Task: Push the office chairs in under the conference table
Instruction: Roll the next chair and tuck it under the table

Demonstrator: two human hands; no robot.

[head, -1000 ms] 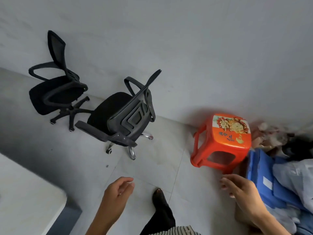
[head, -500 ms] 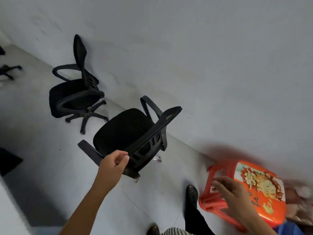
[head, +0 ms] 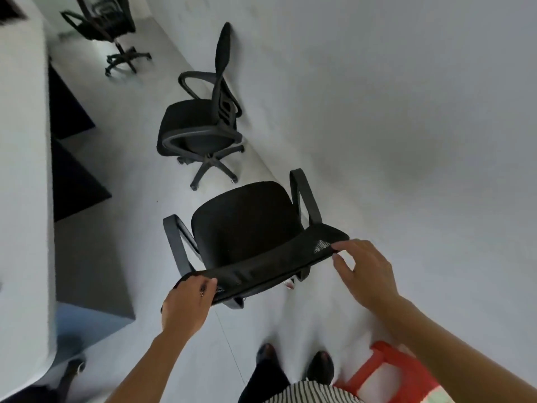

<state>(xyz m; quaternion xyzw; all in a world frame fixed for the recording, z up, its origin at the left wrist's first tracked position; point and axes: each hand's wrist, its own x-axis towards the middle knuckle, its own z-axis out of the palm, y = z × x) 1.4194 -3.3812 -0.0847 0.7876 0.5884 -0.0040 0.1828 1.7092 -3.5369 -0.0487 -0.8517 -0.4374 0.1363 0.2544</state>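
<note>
A black mesh office chair stands right in front of me, its back toward me. My left hand is closed on the left end of its backrest top. My right hand hovers at the right end of the backrest, fingers apart, fingertips just touching the edge. A second black chair stands farther off by the wall, and a third chair is at the far end. The white conference table runs along the left edge.
A white wall runs close along the right of the chairs. A red plastic stool sits by my right foot. Dark panels under the table face the aisle. Another person's shoe shows at the bottom left.
I have stepped behind the near chair. My left hand closed on its backrest top, and my right hand rose from beside the stool to the backrest's right end.
</note>
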